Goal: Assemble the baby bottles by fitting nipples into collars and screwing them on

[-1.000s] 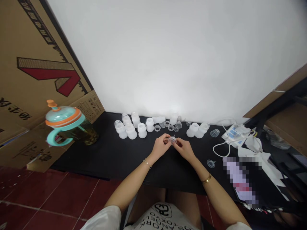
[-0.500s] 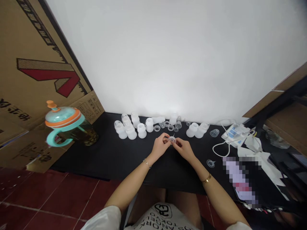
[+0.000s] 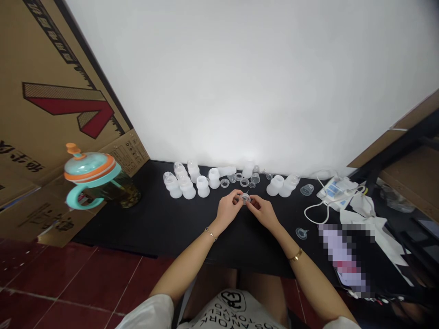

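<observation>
Between my two hands, above the black table, is a small round translucent bottle collar with a thin tip sticking up from it, likely a nipple part. My left hand pinches its left side, fingers curled. My right hand grips the right side with thumb and fingertips. Just beyond stand white baby bottles, several with clear caps, grouped at the left. More bottles stand at the right. Loose rings and clear caps lie between the groups. A flat clear nipple piece lies right of my right forearm.
A large jug with a turquoise handle and orange-trimmed lid stands at the left by cardboard boxes. At the right are a clear cap, a white cable, papers and a blurred-out flat item. A white wall rises behind the table.
The collar has tilted slightly between my fingers, and its upright tip shows a little lower. Both hands stay nearly in the same place, still holding it.
</observation>
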`<control>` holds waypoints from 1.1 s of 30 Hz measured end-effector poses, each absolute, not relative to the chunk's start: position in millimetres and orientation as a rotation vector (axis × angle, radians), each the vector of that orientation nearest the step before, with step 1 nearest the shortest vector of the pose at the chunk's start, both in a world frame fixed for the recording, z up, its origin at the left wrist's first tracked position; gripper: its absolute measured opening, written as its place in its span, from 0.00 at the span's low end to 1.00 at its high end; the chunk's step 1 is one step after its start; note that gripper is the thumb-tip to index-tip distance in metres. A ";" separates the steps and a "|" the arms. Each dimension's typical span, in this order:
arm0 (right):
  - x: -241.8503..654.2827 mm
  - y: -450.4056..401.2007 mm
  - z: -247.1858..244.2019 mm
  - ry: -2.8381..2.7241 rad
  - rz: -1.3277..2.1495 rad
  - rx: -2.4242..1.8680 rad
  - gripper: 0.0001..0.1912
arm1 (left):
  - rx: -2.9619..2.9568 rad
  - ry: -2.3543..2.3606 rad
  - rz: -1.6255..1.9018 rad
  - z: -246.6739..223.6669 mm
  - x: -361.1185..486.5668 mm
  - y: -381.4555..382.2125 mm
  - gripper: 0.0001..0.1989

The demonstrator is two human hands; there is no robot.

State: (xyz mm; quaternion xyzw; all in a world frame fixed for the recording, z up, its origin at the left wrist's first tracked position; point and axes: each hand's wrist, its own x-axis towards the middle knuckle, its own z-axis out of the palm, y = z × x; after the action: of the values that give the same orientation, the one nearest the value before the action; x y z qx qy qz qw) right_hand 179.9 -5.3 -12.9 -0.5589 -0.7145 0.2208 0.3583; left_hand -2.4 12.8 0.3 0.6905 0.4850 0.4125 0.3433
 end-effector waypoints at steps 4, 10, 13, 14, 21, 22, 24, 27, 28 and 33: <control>179.7 -5.3 -12.6 -1.857 0.564 -1.439 0.14 | 1.820 1.242 1.101 0.6 -1.8 12.1 0.09; 180.3 -6.0 -11.4 -1.818 0.636 -1.409 0.16 | 1.732 1.190 1.099 1.8 -1.2 12.5 0.14; 180.4 -5.8 -11.6 -1.808 0.660 -1.396 0.17 | 1.674 1.145 1.084 1.3 -1.0 13.1 0.14; 180.3 -5.8 -11.8 -1.810 0.662 -1.395 0.17 | 1.663 1.137 1.085 0.8 -0.9 13.2 0.13; 179.1 -5.5 -13.4 -1.822 0.639 -1.398 0.16 | 1.714 1.177 1.116 -1.8 -0.3 11.7 0.07; 179.0 -5.4 -13.7 -1.823 0.631 -1.401 0.16 | 1.722 1.182 1.115 -1.7 -0.2 11.5 0.07; 178.7 -5.3 -13.9 -1.822 0.622 -1.404 0.16 | 1.729 1.191 1.114 -1.7 0.0 11.4 0.07; 178.1 -5.6 -13.0 -1.808 0.618 -1.408 0.16 | 1.737 1.197 1.110 -2.0 0.1 11.8 0.06; 177.8 -5.8 -12.4 -1.804 0.616 -1.411 0.16 | 1.741 1.198 1.106 -2.3 0.2 11.9 0.06; 176.8 -7.1 -8.8 -1.807 0.630 -1.416 0.15 | 1.754 1.211 1.086 -2.9 0.0 12.3 0.06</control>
State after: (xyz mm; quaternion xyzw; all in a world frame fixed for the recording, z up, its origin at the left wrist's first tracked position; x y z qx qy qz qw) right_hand 176.8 -7.1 -8.8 -0.5522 -0.7047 0.2458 0.3715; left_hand 0.0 12.3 -2.9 0.6824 0.4711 0.4224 0.3659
